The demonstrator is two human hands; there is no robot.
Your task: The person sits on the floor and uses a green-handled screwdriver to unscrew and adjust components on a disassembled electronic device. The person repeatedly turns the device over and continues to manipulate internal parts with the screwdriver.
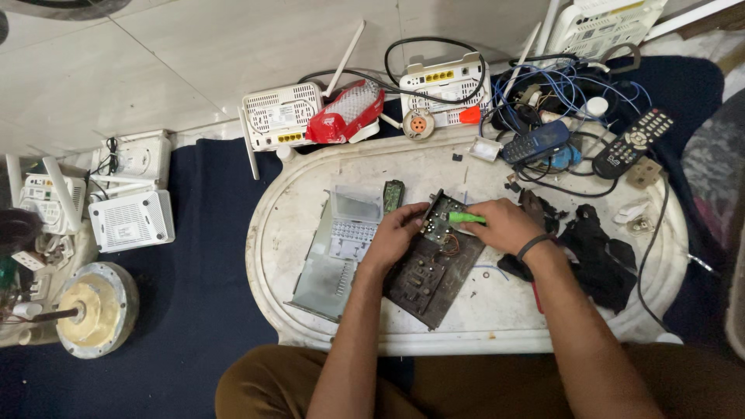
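Note:
A dark circuit board [431, 271] lies tilted on the oval white table [326, 330]. My left hand [397, 233] grips its upper left edge. My right hand [504, 225] is closed on a tool with a green handle [466, 218], whose tip points at the top of the board. A grey metal casing [337, 256] lies just left of the board. A small green board [393, 195] lies above my left hand.
White routers [281, 116] [446, 89], a red bag [345, 112], tangled cables [555, 97], a blue phone [537, 141] and a black remote [632, 142] crowd the table's far side. Black parts [597, 256] lie on the right. More routers [130, 219] and a round motor [93, 309] sit at left.

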